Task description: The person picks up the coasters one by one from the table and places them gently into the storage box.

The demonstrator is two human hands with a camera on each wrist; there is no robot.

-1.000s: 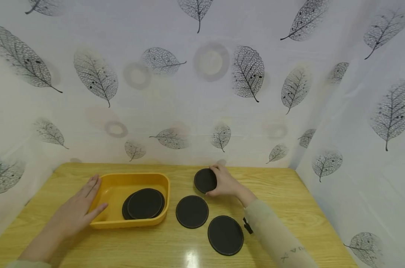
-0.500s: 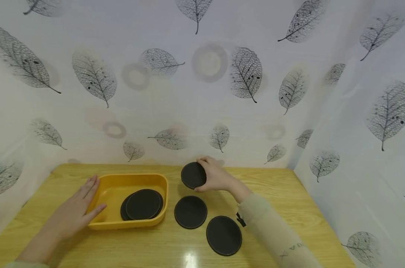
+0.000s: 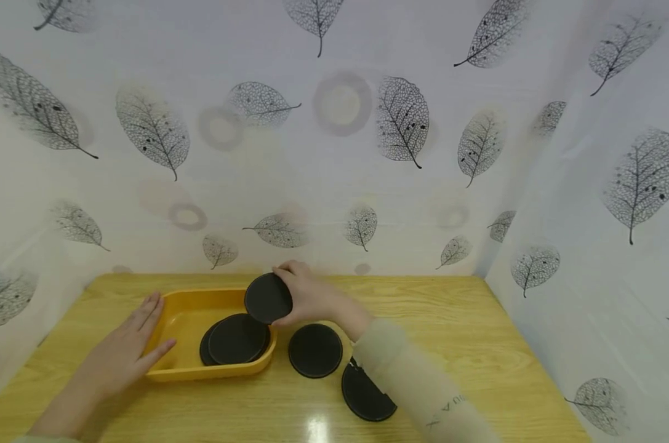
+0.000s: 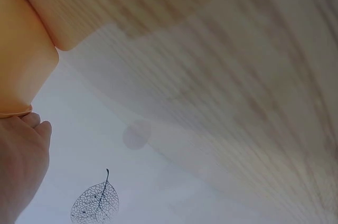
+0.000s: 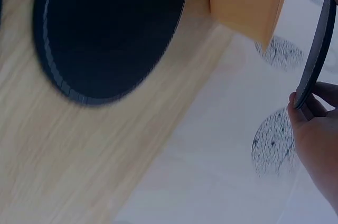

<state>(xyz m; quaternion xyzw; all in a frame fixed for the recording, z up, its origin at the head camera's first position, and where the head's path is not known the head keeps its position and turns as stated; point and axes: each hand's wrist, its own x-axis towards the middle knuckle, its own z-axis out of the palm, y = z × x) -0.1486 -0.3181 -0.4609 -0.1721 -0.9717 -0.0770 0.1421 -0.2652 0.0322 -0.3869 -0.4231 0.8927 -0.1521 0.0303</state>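
My right hand (image 3: 312,298) pinches a round black coaster (image 3: 268,298) by its edge, tilted up over the right rim of the yellow tray (image 3: 201,373). In the right wrist view the held coaster (image 5: 317,49) shows edge-on between fingers and thumb. Inside the tray, black coasters (image 3: 237,339) lie overlapping at the right end. My left hand (image 3: 118,347) rests on the tray's left rim, fingers straight along it and thumb reaching over the inside. The left wrist view shows that hand (image 4: 24,155) at the tray wall (image 4: 26,49).
On the wooden table (image 3: 245,412), a black coaster (image 3: 315,351) lies just right of the tray. Another coaster (image 3: 367,397) lies nearer the front, partly hidden by the right sleeve (image 3: 417,381). A leaf-patterned white cloth (image 3: 312,160) hangs behind the table and along its sides.
My right hand has lifted the coaster from the back of the table and carried it left to the tray's right side. The left hand has stayed on the tray.
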